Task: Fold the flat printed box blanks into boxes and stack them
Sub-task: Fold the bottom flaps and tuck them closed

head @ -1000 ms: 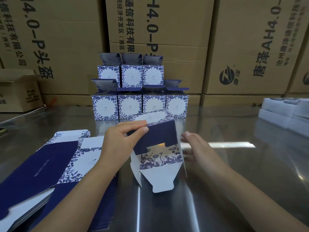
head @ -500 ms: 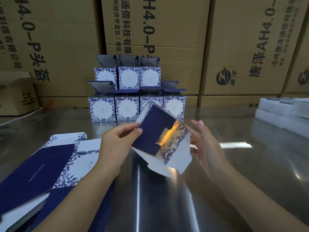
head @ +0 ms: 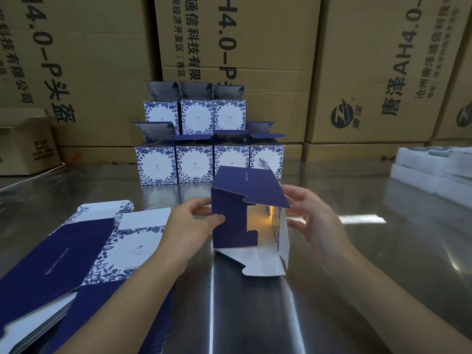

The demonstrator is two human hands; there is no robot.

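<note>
Half-folded box [head: 245, 185] lying at centre of steel table [head: 357, 277], open end facing camera. Left hand [head: 189, 226] pinching navy flap from 9 o'clock; right hand [head: 314, 221] clasping side wall from 3 o'clock. Flat blanks [head: 76, 251] lying at 8 o'clock; finished boxes [head: 194, 164] standing stacked at 12 o'clock.

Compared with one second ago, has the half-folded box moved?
Yes. The half-folded box has turned: its navy panel now faces up, and it overlaps the stacked boxes nearer their right end.
</note>
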